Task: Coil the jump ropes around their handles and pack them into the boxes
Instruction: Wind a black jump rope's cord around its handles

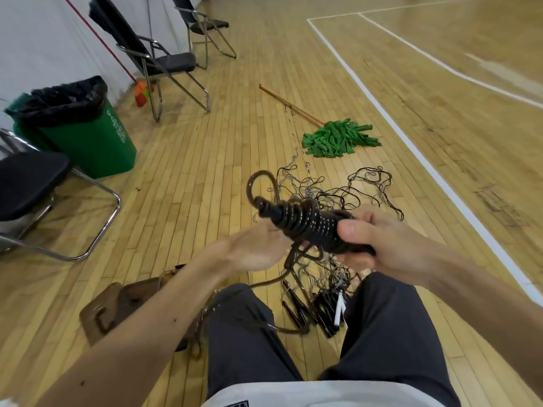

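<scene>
My right hand (379, 245) grips the black handles of a jump rope (305, 223), with dark rope coiled round them in several turns and a loose loop sticking up at the far end. My left hand (252, 248) lies just left of the coil, palm up, fingers hidden behind the rope; whether it holds the rope's hanging tail I cannot tell. The tail drops between my knees. A tangle of thin ropes (338, 195) lies on the floor beyond, and more black handles (323, 312) lie between my legs. A brown box (117, 306) sits at my lower left, blurred.
I sit on a wooden gym floor. A green mop (338, 139) with a wooden stick lies ahead. A green bin (82, 130) with a black liner stands at the left, among folding chairs (158, 60). White court lines (411, 142) run on the right.
</scene>
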